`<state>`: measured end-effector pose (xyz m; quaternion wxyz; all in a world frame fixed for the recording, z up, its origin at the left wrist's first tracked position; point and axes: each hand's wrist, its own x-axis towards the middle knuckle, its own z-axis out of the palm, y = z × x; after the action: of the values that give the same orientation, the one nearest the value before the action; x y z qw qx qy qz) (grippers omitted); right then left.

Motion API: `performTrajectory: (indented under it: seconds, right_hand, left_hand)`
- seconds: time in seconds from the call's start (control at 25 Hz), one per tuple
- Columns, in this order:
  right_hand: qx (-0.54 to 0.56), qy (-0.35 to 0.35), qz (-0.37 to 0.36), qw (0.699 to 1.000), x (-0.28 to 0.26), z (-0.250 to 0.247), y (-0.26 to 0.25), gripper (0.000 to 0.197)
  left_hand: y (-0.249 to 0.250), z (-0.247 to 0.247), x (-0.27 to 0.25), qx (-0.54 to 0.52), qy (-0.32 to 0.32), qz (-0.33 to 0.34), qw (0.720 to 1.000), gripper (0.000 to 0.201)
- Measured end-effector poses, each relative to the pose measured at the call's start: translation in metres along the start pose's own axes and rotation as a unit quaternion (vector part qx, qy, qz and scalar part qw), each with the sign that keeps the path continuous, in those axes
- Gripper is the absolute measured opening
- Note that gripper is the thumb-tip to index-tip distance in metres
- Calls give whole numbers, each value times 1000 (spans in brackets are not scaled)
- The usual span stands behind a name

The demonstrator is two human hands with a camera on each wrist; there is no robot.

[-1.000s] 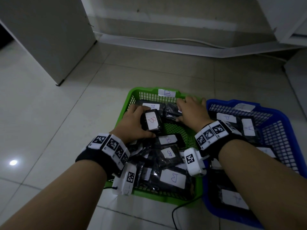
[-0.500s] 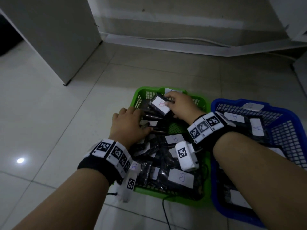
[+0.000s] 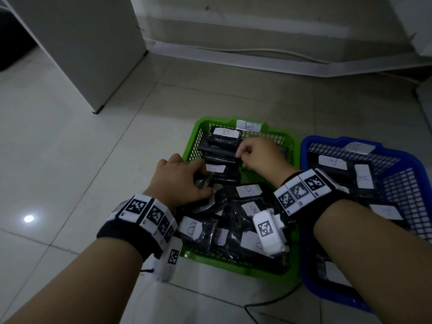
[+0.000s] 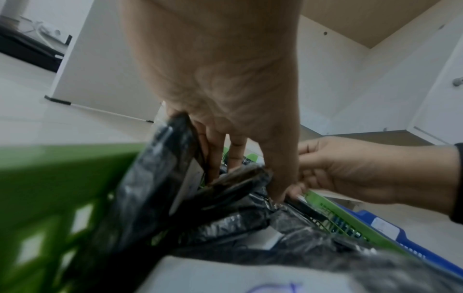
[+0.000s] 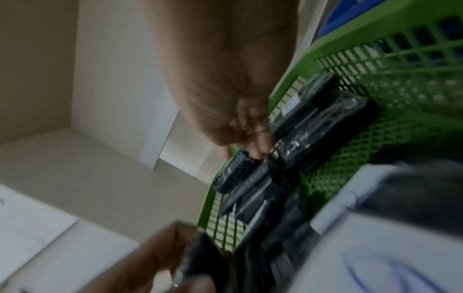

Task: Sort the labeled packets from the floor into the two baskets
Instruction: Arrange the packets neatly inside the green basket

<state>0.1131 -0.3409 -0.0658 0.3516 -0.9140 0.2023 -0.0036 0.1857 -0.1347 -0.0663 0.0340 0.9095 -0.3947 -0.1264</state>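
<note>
The green basket [image 3: 190, 146], tagged B, is full of black packets with white B labels. One B packet [image 3: 225, 133] lies at its far left corner, with a row of upright packets [image 3: 219, 150] in front of it. My left hand [image 3: 184, 181] grips an upright packet [image 3: 216, 169] at the left wall, fingers and thumb curled round it [image 4: 235, 182]. My right hand [image 3: 259, 157] reaches in from the right, its curled fingers pinching the end of a packet [image 5: 233, 172] in that row. The blue basket [image 3: 397, 153] holds A packets.
The two baskets stand side by side on pale floor tiles [image 3: 70, 160]. A white cabinet [image 3: 81, 43] rises at the back left, and a wall with a cable [image 3: 257, 52] runs behind. A black cord [image 3: 268, 302] lies on the floor before the baskets.
My right hand has set the B packet it held down at the far left corner and dropped to the row of packets. My left hand stays at the basket's left side.
</note>
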Motion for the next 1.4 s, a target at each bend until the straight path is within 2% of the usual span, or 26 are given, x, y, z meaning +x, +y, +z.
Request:
performTrajectory:
  seconds: [0.08,0.12,0.2,0.28,0.36,0.48,0.56,0.68,0.8,0.88,0.96,1.0,1.08,1.16,1.2,1.28,1.4]
  right_hand:
    - [-146,-157,43,976,-8,7,-1,19]
    - [-201,-205,45,957,-12,10,0,31]
    - [-226,-240,55,942,-18,9,0,55]
    - [-240,-261,49,934,-23,8,3,62]
    - [-268,-259,34,927,-28,8,8,48]
    - [-265,-207,57,940,-27,-2,18,30]
    - [-265,-168,67,947,-25,-5,23,29]
    - [-302,-120,43,945,-24,2,24,29]
    - [-308,-81,58,946,-22,-7,23,27]
    - [-338,-94,72,934,-19,-11,22,25]
    - [-339,-127,81,929,-23,-5,18,31]
    - [-332,-129,71,932,-26,1,18,31]
    - [-302,-102,34,947,-31,8,20,18]
    - [-264,-78,17,961,-34,7,24,22]
    - [-264,-87,8,961,-34,5,26,24]
    - [-273,-111,-28,955,-31,4,29,18]
    - [-252,-140,-43,957,-23,7,30,15]
  left_hand:
    - [0,-2,-6,1,-11,4,1000,54]
    - [0,-2,-10,3,-20,8,1000,56]
    - [0,0,-15,16,-36,15,999,72]
    - [1,2,-20,34,-51,13,998,86]
    - [4,5,-24,36,-67,2,997,89]
    - [10,7,-26,18,-60,-12,998,74]
    - [11,11,-25,-6,-62,-23,998,68]
    - [12,18,-25,-41,-76,-35,996,69]
    - [8,23,-23,-45,-90,-28,995,81]
    - [4,27,-19,-36,-99,-17,994,96]
    - [0,31,-16,-25,-85,1,996,100]
    - [-1,32,-16,-25,-75,12,997,102]
    - [0,28,-18,-55,-61,28,996,103]
    - [1,23,-25,-103,-62,40,992,103]
    - [1,21,-29,-130,-64,43,989,102]
    - [-4,19,-36,-196,-50,49,978,94]
    - [-18,20,-46,-317,42,44,947,62]
